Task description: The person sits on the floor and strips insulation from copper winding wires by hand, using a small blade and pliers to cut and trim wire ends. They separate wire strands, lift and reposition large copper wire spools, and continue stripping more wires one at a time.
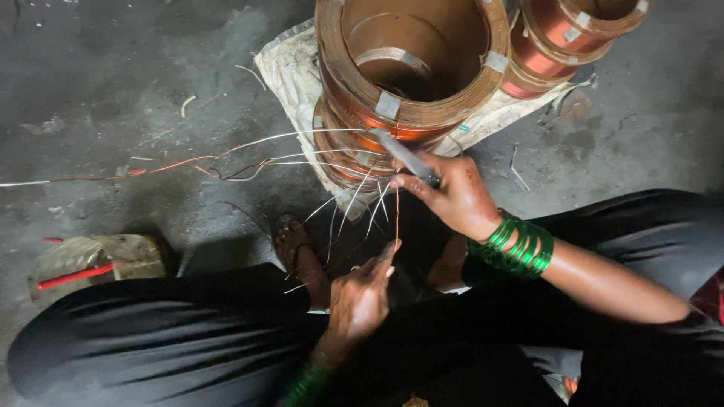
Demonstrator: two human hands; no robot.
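We judge we are mid-way through scraping a lead: our left hand pinches one copper wire taut below the stacked copper coils on the floor, our right hand grips a blade against it, which next calls for a steady stroke along the wire.

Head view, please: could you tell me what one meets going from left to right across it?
Red-handled tool → bare foot → left hand pinching a wire → right hand holding a blade → green bangles.
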